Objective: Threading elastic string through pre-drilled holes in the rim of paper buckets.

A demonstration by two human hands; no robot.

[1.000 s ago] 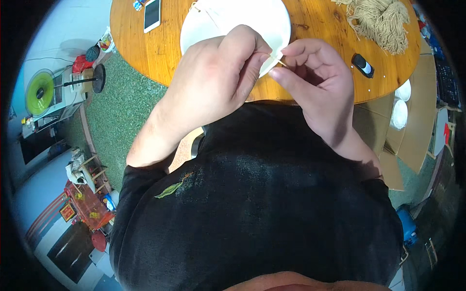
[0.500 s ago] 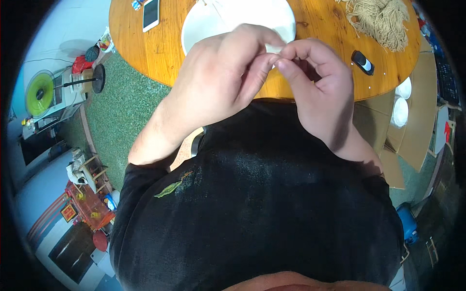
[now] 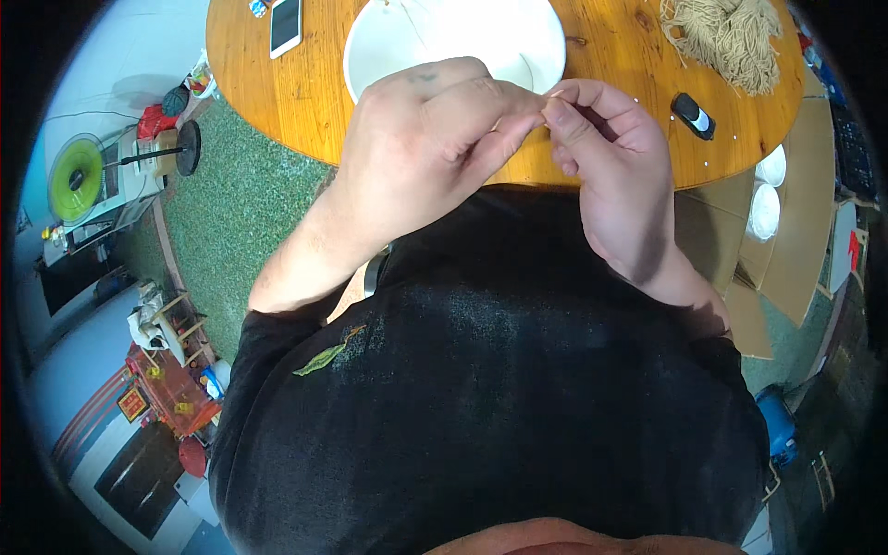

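Bare left hand [image 3: 421, 148] (arched) and bare right hand [image 3: 622, 155]: fingertips pinched together, contents indiscernible; round white bowl [image 3: 363, 60] beyond left hand.

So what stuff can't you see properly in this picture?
All in the head view:
White basin: its near side is hidden behind the left hand, its far side cut off by the top edge.
The small thing pinched where the left and right hand meet: covered by the fingers, too tiny to name.
Beige yarn: top cut off by the picture's edge.
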